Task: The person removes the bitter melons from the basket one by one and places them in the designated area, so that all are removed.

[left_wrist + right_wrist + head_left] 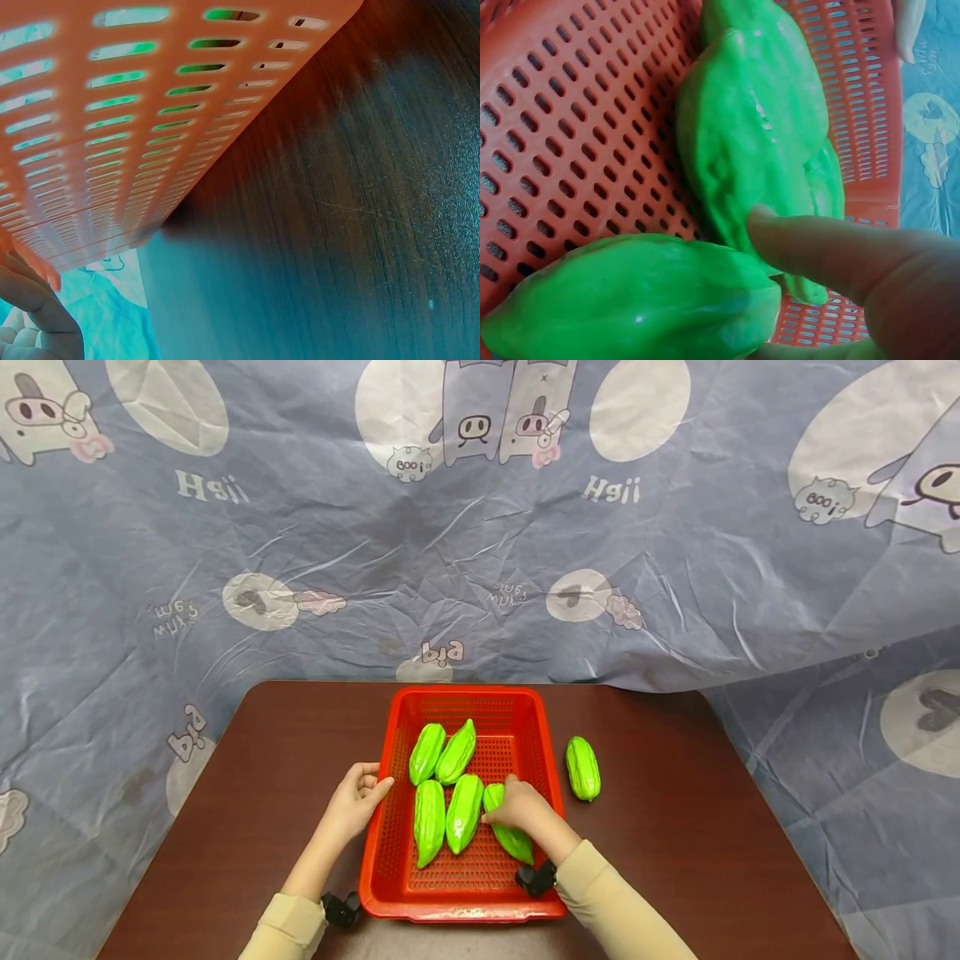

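A red perforated plastic basket (pixel 450 910) stands on the table with several bright green bitter melons inside. My left hand (pixel 358 797) holds the basket's left rim, thumb on top and fingers curled at the outside; the left wrist view shows those curled fingers (pixel 37 307) by the basket wall. Inside the basket, my right hand (pixel 525 810) grips the rightmost bitter melon (pixel 513 843). In the right wrist view, the thumb (pixel 817 251) lies along that bitter melon's end (pixel 637 300), in front of a neighbouring bitter melon (pixel 750 142). Some of the right fingers are hidden.
One more bitter melon (pixel 582 768) lies on the brown table (pixel 675 827), right of the basket. Behind the table hangs a grey-blue printed cloth (pixel 480 543). Small black devices sit at the left wrist (pixel 342 910) and right wrist (pixel 536 878).
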Tool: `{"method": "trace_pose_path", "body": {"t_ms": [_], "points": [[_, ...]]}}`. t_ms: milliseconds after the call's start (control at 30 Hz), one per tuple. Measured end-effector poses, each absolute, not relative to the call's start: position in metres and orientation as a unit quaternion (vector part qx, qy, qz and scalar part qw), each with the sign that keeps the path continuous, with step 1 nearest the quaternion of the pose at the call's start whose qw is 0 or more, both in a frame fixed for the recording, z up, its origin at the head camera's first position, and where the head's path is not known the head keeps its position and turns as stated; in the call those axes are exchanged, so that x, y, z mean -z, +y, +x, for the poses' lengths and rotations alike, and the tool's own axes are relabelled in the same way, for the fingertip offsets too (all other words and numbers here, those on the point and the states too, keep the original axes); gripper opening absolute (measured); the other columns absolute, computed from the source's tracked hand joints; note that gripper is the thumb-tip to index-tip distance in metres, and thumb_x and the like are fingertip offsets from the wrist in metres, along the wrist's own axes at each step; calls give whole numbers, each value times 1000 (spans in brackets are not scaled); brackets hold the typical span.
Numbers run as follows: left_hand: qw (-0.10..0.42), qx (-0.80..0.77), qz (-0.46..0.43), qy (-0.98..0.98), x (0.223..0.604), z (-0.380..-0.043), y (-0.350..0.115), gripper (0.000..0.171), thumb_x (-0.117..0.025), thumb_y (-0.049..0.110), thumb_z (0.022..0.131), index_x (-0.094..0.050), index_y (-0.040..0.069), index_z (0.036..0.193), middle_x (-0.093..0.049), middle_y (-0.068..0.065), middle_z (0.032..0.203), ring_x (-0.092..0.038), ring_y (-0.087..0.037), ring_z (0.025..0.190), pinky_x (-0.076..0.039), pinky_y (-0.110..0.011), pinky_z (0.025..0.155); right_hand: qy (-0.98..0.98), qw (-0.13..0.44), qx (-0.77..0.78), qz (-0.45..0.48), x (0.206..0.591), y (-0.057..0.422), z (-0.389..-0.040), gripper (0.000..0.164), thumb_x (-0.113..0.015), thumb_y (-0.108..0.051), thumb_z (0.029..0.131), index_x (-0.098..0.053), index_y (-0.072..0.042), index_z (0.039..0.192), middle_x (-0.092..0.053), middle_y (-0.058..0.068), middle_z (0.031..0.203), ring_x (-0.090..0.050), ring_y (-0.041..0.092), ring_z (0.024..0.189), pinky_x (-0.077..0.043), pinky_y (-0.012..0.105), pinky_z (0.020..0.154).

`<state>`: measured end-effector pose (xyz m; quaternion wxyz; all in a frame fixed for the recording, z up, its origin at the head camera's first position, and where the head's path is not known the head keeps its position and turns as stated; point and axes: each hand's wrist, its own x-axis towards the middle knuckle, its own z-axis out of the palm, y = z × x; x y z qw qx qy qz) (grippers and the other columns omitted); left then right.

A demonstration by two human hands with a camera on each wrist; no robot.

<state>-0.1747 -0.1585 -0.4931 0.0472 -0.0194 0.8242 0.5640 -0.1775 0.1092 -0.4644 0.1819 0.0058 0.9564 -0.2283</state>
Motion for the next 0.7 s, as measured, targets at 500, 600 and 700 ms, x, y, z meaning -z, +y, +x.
{"method": "trace_pose_path", "body": {"t_ms": [500, 600, 700], "points": [[48, -563, -17, 825, 490, -173, -159, 41, -62, 17, 98, -48, -6, 129, -61, -12, 93, -54, -11, 71, -47, -22, 62, 960, 174, 219, 23, 471, 108, -177, 80, -87, -20, 75, -44, 11, 134, -63, 29, 112, -64, 40, 104, -53, 45, 88], [46, -562, -16, 826, 490, -172, -159, 41, -62, 17, 98, -48, -6, 129, -61, -12, 93, -54, -11, 72, -46, -22, 62, 961, 163, 224, 23, 471, 109, -176, 77, -87, -21, 74, -46, 11, 131, -64, 28, 109, -64, 39, 101, -53, 45, 85], [44, -561, -16, 826, 491, -173, -159, 40, -62, 17, 98, -49, -6, 128, -62, -13, 93, -55, -11, 72, -47, -22, 63, 961, 146, 235, 19, 468, 111, -176, 72, -87, -20, 73, -49, 10, 126, -65, 26, 104, -65, 38, 97, -53, 45, 83]]}}
